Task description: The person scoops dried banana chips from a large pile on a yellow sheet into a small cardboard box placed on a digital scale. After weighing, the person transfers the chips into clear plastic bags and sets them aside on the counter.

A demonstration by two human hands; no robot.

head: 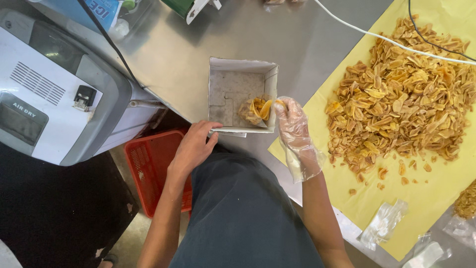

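A yellow sheet (436, 198) carries the chip heap (401, 94), right of the gloved right hand (293, 130), whose fingers pinch chips inside the open-topped box (241, 94). Bare left hand (194, 145) grips its near wall. Clear bags (384, 223) lie nearby.

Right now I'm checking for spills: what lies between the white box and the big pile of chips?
In the head view, the gloved right hand, bare steel table and the yellow paper's edge separate white box from chip pile.
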